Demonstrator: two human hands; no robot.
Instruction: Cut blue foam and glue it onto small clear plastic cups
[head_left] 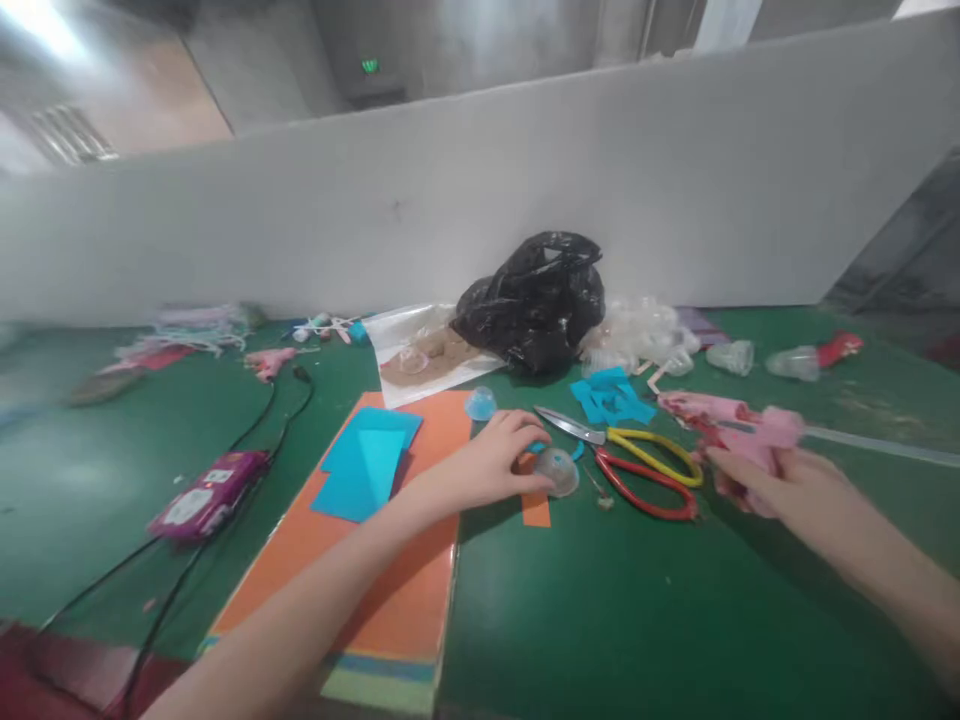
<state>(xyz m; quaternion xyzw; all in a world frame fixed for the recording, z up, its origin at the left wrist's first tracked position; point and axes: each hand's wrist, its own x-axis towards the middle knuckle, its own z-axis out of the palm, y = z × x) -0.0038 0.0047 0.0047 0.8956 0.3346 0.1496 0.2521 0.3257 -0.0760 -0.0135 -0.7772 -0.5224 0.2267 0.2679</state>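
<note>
My left hand (501,458) reaches over the green table (637,600) and its fingers close around a small clear plastic dome (559,470) resting on an orange paper strip (535,505). My right hand (765,478) grips a pink glue gun (731,425), its nozzle pointing left. Between the hands lie scissors (637,462) with one yellow and one red handle. A second clear dome (480,404) sits just behind my left hand.
A stack of orange sheets (405,580) with blue paper (364,462) lies under my left arm. Behind are a black plastic bag (536,300), blue paper scraps (611,398), clear plastic cups (645,335), sand on a white sheet (427,355), a pink power strip (210,495) with cables, and a white partition.
</note>
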